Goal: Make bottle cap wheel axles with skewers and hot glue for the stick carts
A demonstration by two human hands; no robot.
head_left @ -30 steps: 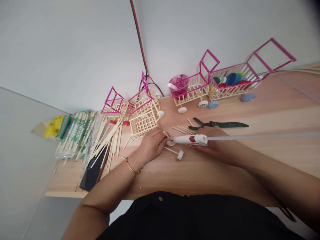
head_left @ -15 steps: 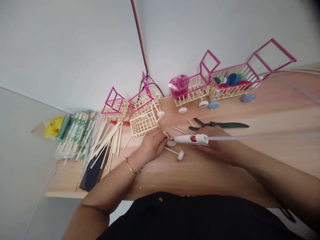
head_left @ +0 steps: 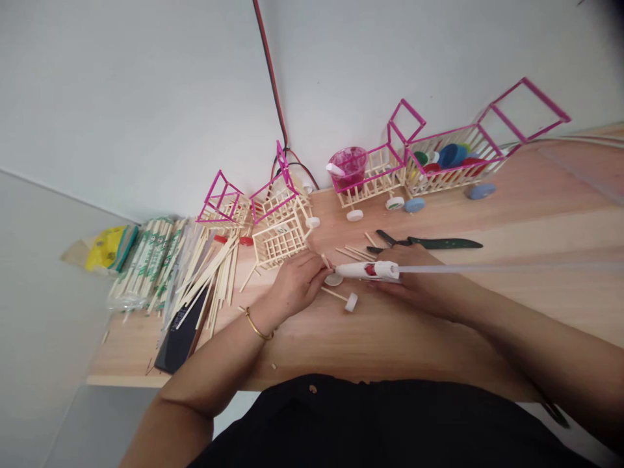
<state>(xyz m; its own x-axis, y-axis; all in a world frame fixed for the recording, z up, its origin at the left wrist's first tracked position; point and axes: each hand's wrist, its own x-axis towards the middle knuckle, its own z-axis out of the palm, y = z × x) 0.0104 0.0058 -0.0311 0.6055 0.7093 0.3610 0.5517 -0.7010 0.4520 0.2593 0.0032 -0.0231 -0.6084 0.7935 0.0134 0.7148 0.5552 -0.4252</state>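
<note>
Nowhere legible writing (head_left: 182, 316) near hands.

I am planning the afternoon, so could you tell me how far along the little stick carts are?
Done: two pink-topped wooden stick carts on bottle-cap wheels stand by the wall.

In hand: the right hand points a white glue gun at a white bottle cap where the left hand holds a short wooden stick. Another stick-and-cap axle lies beside.

Left: the wooden stick basket shows no wheels.
</note>
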